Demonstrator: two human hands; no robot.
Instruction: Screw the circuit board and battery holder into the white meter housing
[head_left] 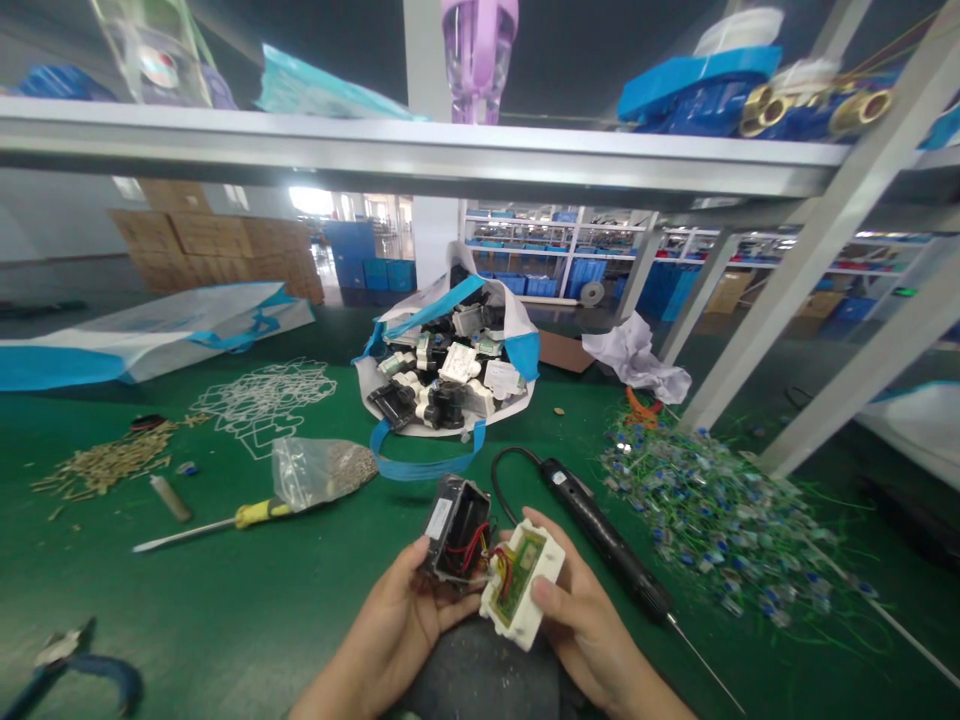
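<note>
1. The left grip (pixel 405 612) is closed round a black box (pixel 459 530); the right grip (pixel 589 600) pinches a white cover (pixel 550 565) — both parts sit between the grips, above the desk (pixel 247 610).
2. Red wires (pixel 472 548) seem to link the parts; pulling the grips apart could strain them.
3. Hard pressure from the right thumb could harm the green board (pixel 517 590).
4. Beside the left thumb, the box's label (pixel 439 517) is unreadable — likewise the bag's white label (pixel 502 378), beyond both grips.

In front of the one filled tote bag (pixel 523 357): two hands (pixel 409 612), one black housing (pixel 441 520), one white circuit-board cover (pixel 521 582), one electric screwdriver (pixel 607 535); front-left of it, one yellow-handled screwdriver (pixel 259 513), one pair of pliers (pixel 64 645)
</note>
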